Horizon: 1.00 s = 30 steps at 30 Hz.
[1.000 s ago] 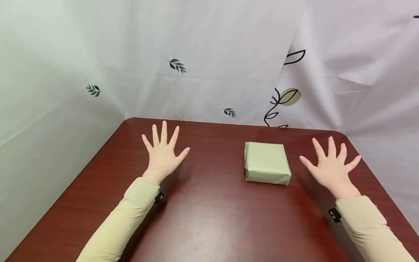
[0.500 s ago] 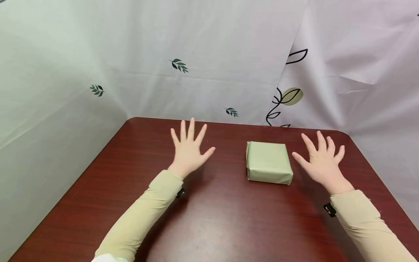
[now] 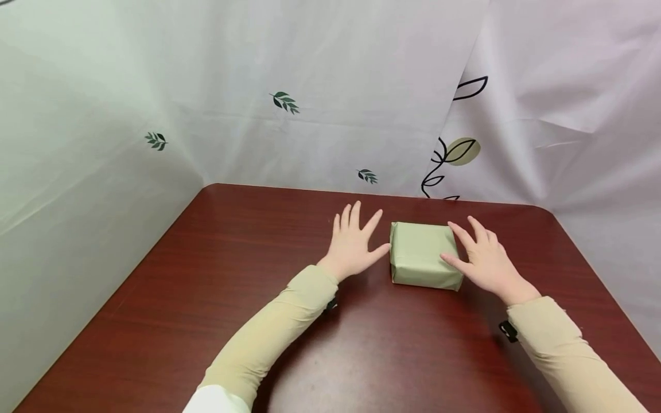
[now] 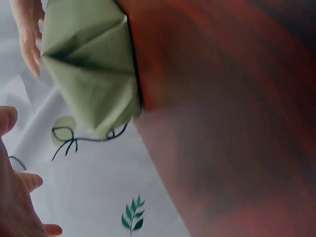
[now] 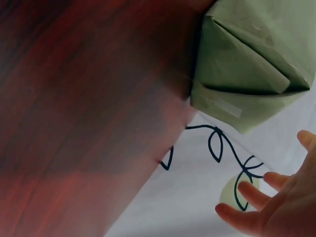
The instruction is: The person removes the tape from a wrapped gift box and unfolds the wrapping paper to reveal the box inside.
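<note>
I am scanning the head feed and both wrist feeds from my end, and I am making out no readable text, label, brand, number or sign.

Printed sheets (image 3: pixel 330 63) bordering the table (image 3: pixel 242 246) suggest a booth.

I see a box-shaped parcel (image 3: pixel 420 252) in pale green paper, its ends folded into triangles, lying flat on the surface (image 3: pixel 206 269).
</note>
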Tool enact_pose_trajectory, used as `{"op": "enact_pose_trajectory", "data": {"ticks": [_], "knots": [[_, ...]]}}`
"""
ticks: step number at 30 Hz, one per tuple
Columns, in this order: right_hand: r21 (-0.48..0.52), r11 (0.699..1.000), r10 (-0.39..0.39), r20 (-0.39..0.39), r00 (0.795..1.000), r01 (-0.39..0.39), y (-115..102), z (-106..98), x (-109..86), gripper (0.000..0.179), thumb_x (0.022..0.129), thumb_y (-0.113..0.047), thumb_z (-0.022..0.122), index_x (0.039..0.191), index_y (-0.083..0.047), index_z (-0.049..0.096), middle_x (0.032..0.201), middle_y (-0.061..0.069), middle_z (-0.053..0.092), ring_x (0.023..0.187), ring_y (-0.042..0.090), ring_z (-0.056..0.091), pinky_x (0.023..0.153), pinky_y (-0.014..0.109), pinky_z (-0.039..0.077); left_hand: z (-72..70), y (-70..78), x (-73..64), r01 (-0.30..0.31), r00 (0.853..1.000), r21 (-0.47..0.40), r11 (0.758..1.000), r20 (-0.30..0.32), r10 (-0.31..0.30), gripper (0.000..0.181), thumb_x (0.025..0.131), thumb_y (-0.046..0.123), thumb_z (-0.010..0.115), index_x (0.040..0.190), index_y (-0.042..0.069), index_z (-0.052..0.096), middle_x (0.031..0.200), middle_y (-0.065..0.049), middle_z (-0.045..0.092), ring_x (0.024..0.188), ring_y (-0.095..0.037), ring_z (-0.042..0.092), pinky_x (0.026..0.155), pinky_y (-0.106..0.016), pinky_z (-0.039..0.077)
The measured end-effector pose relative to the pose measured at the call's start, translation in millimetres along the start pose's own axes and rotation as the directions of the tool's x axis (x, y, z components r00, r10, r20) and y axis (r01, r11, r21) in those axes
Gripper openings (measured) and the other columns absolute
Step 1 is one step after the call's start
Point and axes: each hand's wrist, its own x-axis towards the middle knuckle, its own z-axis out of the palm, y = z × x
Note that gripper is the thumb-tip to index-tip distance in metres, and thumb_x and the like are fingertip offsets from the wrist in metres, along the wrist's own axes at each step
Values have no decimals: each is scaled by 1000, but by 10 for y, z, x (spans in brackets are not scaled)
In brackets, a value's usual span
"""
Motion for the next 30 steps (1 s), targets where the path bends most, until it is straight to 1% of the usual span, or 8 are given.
{"op": "enact_pose_trajectory", "data": {"ticks": [4, 10, 14, 17, 20, 23, 27, 30], "knots": [[13, 1000, 2, 53, 999, -3, -12, 26, 20, 75, 88, -49, 60, 147, -14, 30, 148, 30, 18, 120, 58, 32, 88, 69, 32, 99, 99, 46, -10, 998, 12, 1000, 58, 9, 73, 90, 62, 45, 151, 31, 20, 154, -21, 14, 142, -39, 16, 113, -54, 19], [32, 999, 2, 129, 992, -6, -40, 36, 17, 76, 88, -51, 59, 146, -12, 30, 149, 31, 16, 120, 59, 34, 87, 68, 36, 191, 216, 80, -81, 987, 17, 997, 140, 78, 76, 88, 65, 46, 152, 31, 20, 155, -20, 14, 142, -37, 19, 112, -53, 23], [51, 999, 4, 167, 986, -13, -58, 36, 14, 75, 89, -51, 58, 146, -11, 30, 149, 31, 15, 122, 60, 33, 87, 68, 37, 223, 286, 97, -129, 979, 26, 991, 163, 123, 79, 86, 67, 48, 151, 30, 23, 154, -21, 17, 141, -36, 22, 111, -51, 26], [63, 998, 2, 179, 984, -13, -59, 49, 12, 75, 89, -50, 58, 146, -12, 30, 149, 31, 15, 123, 60, 32, 88, 68, 37, 235, 339, 96, -174, 968, -3, 985, 184, 171, 77, 86, 65, 50, 150, 29, 26, 153, -22, 19, 140, -35, 23, 112, -47, 26], [66, 998, -7, 182, 983, -5, -62, 67, 7, 74, 88, -50, 59, 146, -11, 31, 149, 31, 16, 123, 60, 33, 88, 67, 37, 240, 385, 83, -214, 951, -41, 976, 221, 217, 71, 89, 59, 52, 149, 27, 30, 154, -21, 18, 141, -35, 22, 114, -43, 24], [63, 998, -15, 187, 982, 4, -72, 81, 4, 75, 87, -51, 60, 145, -11, 32, 148, 31, 18, 123, 58, 34, 88, 65, 39, 251, 419, 72, -223, 937, -66, 973, 260, 233, 67, 91, 53, 53, 148, 26, 32, 155, -18, 17, 141, -37, 22, 114, -43, 23], [52, 998, -29, 193, 981, 19, -87, 93, 7, 80, 84, -53, 63, 145, -11, 33, 148, 30, 18, 123, 57, 37, 87, 63, 41, 275, 437, 74, -215, 934, -70, 974, 276, 225, 66, 91, 49, 56, 148, 25, 32, 155, -17, 17, 137, -41, 28, 113, -44, 27], [45, 998, -44, 195, 980, 36, -85, 114, 13, 86, 80, -54, 68, 144, -10, 33, 147, 30, 18, 120, 55, 41, 86, 61, 42, 276, 438, 76, -216, 930, -91, 972, 285, 233, 68, 91, 44, 59, 149, 23, 30, 155, -18, 14, 134, -39, 35, 110, -41, 32]]}}
